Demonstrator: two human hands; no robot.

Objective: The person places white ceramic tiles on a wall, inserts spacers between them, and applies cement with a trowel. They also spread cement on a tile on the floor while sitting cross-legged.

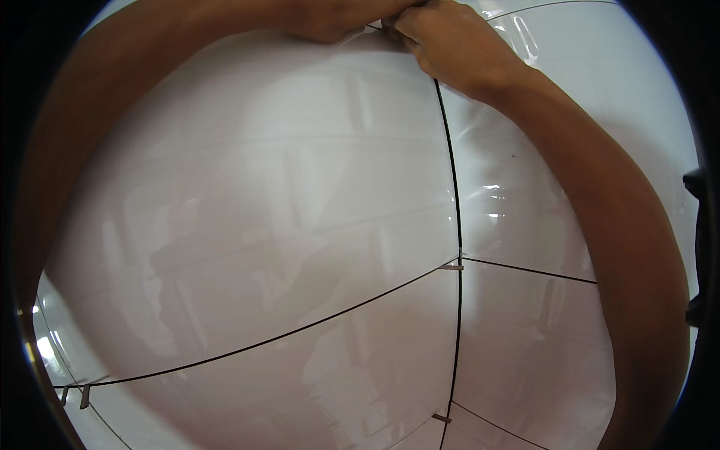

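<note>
Right hand (459, 46) curled by left hand (337, 16), can't tell what either's fingers grip tbh. Black gap (455, 180) runs lengthwise from them toward the wearer, right hand nearer.

We can read no text, label, brand, number or sign anywhere in this view.
</note>
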